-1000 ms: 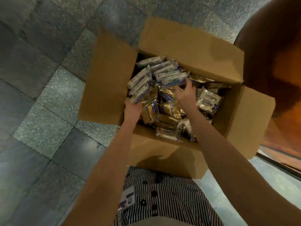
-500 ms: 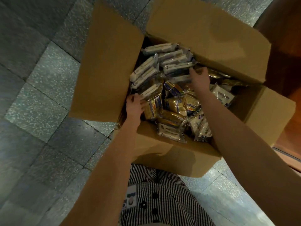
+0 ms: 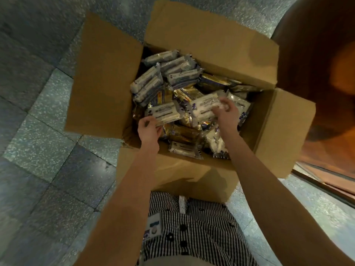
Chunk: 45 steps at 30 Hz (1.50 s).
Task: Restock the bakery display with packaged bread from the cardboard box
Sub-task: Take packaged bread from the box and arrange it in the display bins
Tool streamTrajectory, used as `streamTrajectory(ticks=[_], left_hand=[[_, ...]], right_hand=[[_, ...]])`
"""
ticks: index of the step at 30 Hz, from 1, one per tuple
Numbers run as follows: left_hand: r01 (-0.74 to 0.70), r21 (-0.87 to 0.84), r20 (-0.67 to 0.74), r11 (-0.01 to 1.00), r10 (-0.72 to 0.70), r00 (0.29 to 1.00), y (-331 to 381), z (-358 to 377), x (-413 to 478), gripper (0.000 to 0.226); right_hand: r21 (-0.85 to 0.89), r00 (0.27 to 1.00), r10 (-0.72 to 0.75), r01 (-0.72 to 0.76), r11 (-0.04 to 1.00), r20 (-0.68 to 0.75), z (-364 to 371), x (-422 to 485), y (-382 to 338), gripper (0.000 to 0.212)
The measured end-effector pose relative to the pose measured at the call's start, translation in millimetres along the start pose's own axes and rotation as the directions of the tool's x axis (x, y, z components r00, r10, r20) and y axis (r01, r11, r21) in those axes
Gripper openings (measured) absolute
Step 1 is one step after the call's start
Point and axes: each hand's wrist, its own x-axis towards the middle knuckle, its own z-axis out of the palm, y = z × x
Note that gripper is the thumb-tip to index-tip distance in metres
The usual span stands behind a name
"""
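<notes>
my left hand point(image 3: 148, 129) and right hand point(image 3: 226, 114) each pinch a bread packet point(image 3: 165, 113) in the cardboard box point(image 3: 103, 77); slick wrap could slip free.

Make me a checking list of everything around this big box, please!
Surface: grey speckled floor tiles around the box.
Job's things: cardboard box, flaps open, holding many white and gold bread packs.
Clutter: nothing seen.
Hands: left hand grips a white pack; right hand grips a second white pack.
Cables: nothing seen.
Surroundings: brown curved surface on the right; striped shirt with a badge.
</notes>
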Motion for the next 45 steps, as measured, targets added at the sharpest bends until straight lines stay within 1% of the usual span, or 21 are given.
streamTrajectory(ticks=[3, 5, 8, 10, 12, 14, 17, 19, 22, 25, 28, 32, 35, 37, 39, 43, 45], left_hand=[[-0.086, -0.035, 0.002, 0.996, 0.086, 0.996, -15, -3, -30, 0.005], [-0.146, -0.071, -0.007, 0.987, 0.146, 0.989, -25, -7, -51, 0.008], [-0.216, -0.145, 0.012, 0.965, 0.221, 0.975, -46, -17, -82, 0.025], [-0.241, -0.228, 0.006, 0.943, 0.249, 0.969, -65, -24, -111, 0.032], [-0.279, -0.286, -0.040, 0.917, 0.280, 0.959, -88, -30, -146, 0.033], [-0.320, -0.338, -0.122, 0.885, 0.296, 0.947, -113, -40, -180, 0.033], [-0.399, -0.385, -0.208, 0.832, 0.343, 0.916, -146, -63, -220, 0.031], [-0.449, -0.415, -0.271, 0.792, 0.364, 0.891, -166, -81, -242, 0.023], [-0.538, -0.417, -0.374, 0.733, 0.401, 0.836, -197, -111, -269, 0.013], [-0.609, -0.423, -0.485, 0.671, 0.400, 0.777, -234, -145, -291, 0.016], [-0.652, -0.476, -0.588, 0.590, 0.338, 0.735, -276, -180, -317, 0.018], [-0.706, -0.543, -0.727, 0.454, 0.166, 0.666, -344, -220, -359, 0.026], [-0.736, -0.540, -0.780, 0.408, 0.085, 0.620, -410, -242, -395, 0.035], [-0.755, -0.533, -0.812, 0.381, 0.021, 0.584, -456, -253, -421, 0.036], [-0.771, -0.532, -0.834, 0.351, -0.061, 0.548, -504, -261, -448, 0.033], [-0.808, -0.525, -0.850, 0.268, -0.213, 0.482, -599, -273, -497, 0.030], [-0.831, -0.500, -0.855, 0.243, -0.288, 0.431, -647, -276, -522, 0.028]], right_hand=[[0.035, 0.993, -0.113, 0.112, 0.993, 0.046, -30, -18, 3, 0.027], [0.045, 0.985, -0.168, 0.166, 0.985, 0.036, -47, -30, 7, 0.023], [0.120, 0.980, -0.194, 0.187, 0.975, 0.051, -72, -52, 14, 0.034], [0.168, 0.967, -0.235, 0.216, 0.962, 0.098, -89, -67, 19, 0.043], [0.203, 0.950, -0.272, 0.239, 0.950, 0.155, -105, -84, 23, 0.045], [0.234, 0.926, -0.286, 0.230, 0.945, 0.245, -118, -102, 25, 0.040], [0.189, 0.866, -0.299, 0.241, 0.952, 0.402, -129, -128, 27, 0.031], [0.169, 0.815, -0.298, 0.246, 0.954, 0.497, -130, -148, 27, 0.026], [0.142, 0.719, -0.294, 0.265, 0.954, 0.629, -122, -183, 35, 0.022], [0.103, 0.624, -0.280, 0.305, 0.947, 0.730, -111, -222, 50, 0.018], [0.080, 0.535, -0.248, 0.317, 0.945, 0.808, -103, -266, 71, 0.019], [0.038, 0.403, -0.209, 0.393, 0.919, 0.891, -105, -332, 113, 0.018], [0.015, 0.311, -0.153, 0.406, 0.914, 0.938, -119, -381, 157, 0.017], [-0.013, 0.253, -0.097, 0.402, 0.916, 0.963, -134, -412, 190, 0.020], [-0.045, 0.195, -0.034, 0.388, 0.921, 0.980, -154, -443, 225, 0.027], [-0.089, 0.087, 0.060, 0.392, 0.916, 0.994, -200, -498, 296, 0.054], [-0.118, 0.037, 0.113, 0.429, 0.895, 0.993, -223, -524, 330, 0.057]])
